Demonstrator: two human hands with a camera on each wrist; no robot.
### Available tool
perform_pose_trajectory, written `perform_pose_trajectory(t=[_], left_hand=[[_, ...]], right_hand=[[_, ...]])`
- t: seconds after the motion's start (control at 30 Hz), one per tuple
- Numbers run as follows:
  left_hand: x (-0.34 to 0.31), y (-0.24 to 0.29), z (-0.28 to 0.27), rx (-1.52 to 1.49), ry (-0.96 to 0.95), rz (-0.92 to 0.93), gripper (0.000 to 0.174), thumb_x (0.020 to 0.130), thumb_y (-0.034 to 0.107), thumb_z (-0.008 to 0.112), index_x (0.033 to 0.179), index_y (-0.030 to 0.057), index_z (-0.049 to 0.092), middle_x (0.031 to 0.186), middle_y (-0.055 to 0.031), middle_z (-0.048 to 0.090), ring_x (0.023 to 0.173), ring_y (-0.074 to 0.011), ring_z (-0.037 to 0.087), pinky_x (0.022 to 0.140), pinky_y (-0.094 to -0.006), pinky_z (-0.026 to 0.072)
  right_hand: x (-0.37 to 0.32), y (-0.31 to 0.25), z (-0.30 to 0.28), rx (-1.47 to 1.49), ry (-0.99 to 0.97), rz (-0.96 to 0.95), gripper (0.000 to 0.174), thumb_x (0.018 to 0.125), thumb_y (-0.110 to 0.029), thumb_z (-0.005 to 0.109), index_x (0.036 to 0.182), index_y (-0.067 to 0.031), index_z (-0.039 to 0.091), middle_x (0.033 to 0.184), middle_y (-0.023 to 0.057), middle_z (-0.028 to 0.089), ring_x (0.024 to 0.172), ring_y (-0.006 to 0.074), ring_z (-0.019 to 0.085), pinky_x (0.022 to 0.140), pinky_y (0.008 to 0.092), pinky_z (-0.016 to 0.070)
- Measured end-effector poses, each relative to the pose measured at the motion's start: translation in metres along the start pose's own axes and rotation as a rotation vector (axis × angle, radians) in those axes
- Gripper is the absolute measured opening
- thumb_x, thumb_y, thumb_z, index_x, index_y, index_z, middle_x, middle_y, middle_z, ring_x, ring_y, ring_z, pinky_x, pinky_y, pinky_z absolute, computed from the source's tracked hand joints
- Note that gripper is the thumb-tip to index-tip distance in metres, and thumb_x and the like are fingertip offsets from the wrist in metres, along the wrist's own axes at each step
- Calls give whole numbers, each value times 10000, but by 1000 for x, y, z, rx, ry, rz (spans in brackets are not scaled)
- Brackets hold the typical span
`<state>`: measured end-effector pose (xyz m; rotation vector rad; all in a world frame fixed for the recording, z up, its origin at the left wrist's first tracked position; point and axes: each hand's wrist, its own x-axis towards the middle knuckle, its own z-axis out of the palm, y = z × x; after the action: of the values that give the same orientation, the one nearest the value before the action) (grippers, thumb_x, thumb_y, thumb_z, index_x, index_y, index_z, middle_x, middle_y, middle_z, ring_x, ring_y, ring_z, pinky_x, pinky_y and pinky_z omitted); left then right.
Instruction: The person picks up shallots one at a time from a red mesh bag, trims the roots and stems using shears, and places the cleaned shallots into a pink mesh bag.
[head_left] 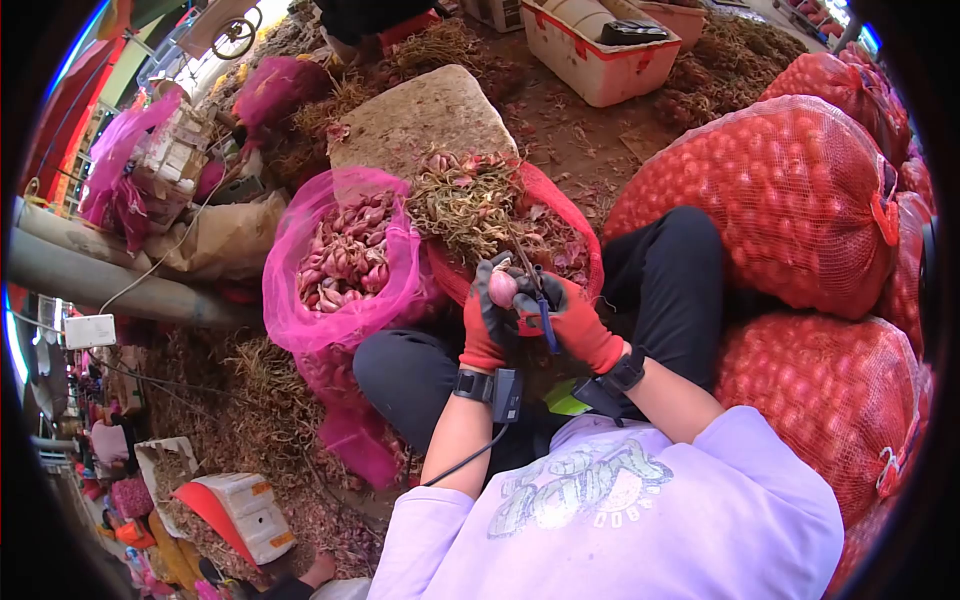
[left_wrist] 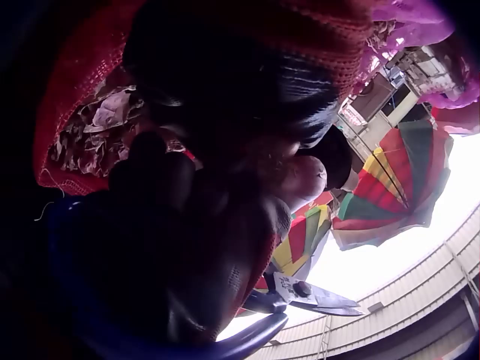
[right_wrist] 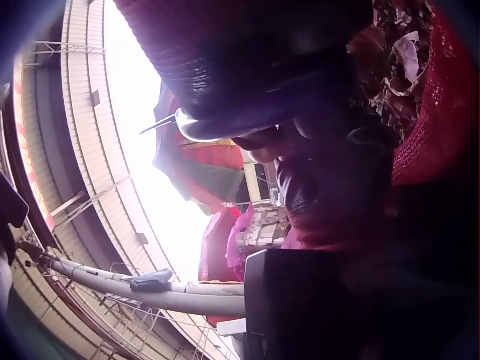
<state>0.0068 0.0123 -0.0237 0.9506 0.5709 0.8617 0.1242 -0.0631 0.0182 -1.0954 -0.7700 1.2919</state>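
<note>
In the head view my left hand (head_left: 485, 322), in a red and black glove, holds a pink shallot (head_left: 502, 289) by its fingers. Beside it, my gloved right hand (head_left: 582, 326) grips scissors with blue handles (head_left: 549, 328). The shallot (left_wrist: 307, 180) also shows between dark gloved fingers in the left wrist view, with the scissors' blades (left_wrist: 319, 295) below it, pointing away. Both hands are close together over the near edge of a red mesh bag (head_left: 565, 205) of dry stalks and skins. Left of them stands a pink mesh bag (head_left: 400, 255) of shallots.
Large red mesh sacks (head_left: 760, 200) of bulbs stand at the right. A pale board (head_left: 430, 115) topped with trimmed stalks (head_left: 465, 205) lies ahead. Farther back is a white foam box (head_left: 600, 60) with red edges. A grey pipe (head_left: 120, 275) runs along the left.
</note>
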Motion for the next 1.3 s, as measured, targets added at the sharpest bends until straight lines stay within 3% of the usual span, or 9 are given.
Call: perform_pose_trajectory(t=[0.3, 0.4, 0.47, 0.67, 0.87, 1.0, 1.1, 1.17, 1.3], left_hand=[[-1, 4, -10, 945, -67, 696, 286, 854, 34, 496, 1134, -12, 466, 933, -87, 592, 814, -173, 603, 700, -273, 496], [-7, 22, -2, 900, -219, 260, 273, 858, 39, 498, 1126, -5, 471, 858, -70, 585, 739, -153, 579, 629, -264, 472], [9, -29, -36, 106, -335, -91, 252, 870, 48, 493, 1117, 3, 479, 824, -59, 576, 709, -149, 556, 608, -266, 457], [-1, -14, -13, 594, -359, 248, 241, 914, 160, 519, 1094, -1, 513, 891, -62, 590, 790, -196, 541, 758, -326, 454], [2, -21, -19, 176, -217, -460, 272, 819, 251, 645, 967, 40, 558, 859, -57, 612, 760, -178, 577, 698, -326, 483], [1, -17, -19, 996, -416, 300, 238, 899, 251, 560, 941, 17, 547, 846, -28, 616, 745, -164, 579, 674, -328, 481], [2, -25, -23, 514, -250, -220, 232, 938, 226, 511, 994, 6, 557, 872, -37, 623, 789, -152, 584, 712, -318, 480], [3, -30, -19, 586, -263, 110, 231, 934, 201, 522, 1039, -2, 562, 888, -51, 628, 816, -142, 579, 737, -308, 473], [-3, -13, -3, 492, -114, -30, 245, 925, 157, 531, 1105, -5, 568, 945, -56, 635, 852, -139, 574, 769, -292, 461]], right_hand=[[8, -5, -23, -301, 69, -212, 336, 811, -139, 696, 1091, 4, 578, 953, 89, 665, 864, 108, 592, 772, 295, 478], [12, -25, -35, -563, -164, -272, 295, 788, -132, 680, 1040, -11, 587, 902, 115, 651, 813, 186, 619, 759, 323, 475], [18, -28, -40, -824, -312, -414, 256, 776, -119, 675, 988, -2, 592, 847, 128, 630, 776, 240, 618, 732, 335, 469], [15, -27, -51, -612, -348, -3, 218, 770, -145, 677, 910, 11, 619, 765, 125, 628, 702, 260, 611, 675, 346, 471], [14, -20, -54, -907, -423, -385, 123, 712, -74, 662, 797, -3, 609, 713, 131, 601, 654, 286, 584, 632, 351, 466], [7, -20, -46, -1114, -354, -488, 130, 707, -104, 653, 794, -17, 612, 717, 160, 586, 665, 349, 560, 628, 376, 460], [8, -11, -49, -1035, -331, -414, 191, 724, -166, 671, 828, -13, 624, 748, 164, 610, 676, 332, 586, 634, 373, 465], [10, -6, -50, -835, -320, -248, 271, 735, -241, 686, 861, -7, 632, 784, 177, 634, 715, 356, 603, 644, 375, 477], [14, 1, -60, -765, -242, 57, 241, 760, -232, 686, 812, -1, 646, 677, 116, 633, 604, 228, 607, 577, 315, 464]])
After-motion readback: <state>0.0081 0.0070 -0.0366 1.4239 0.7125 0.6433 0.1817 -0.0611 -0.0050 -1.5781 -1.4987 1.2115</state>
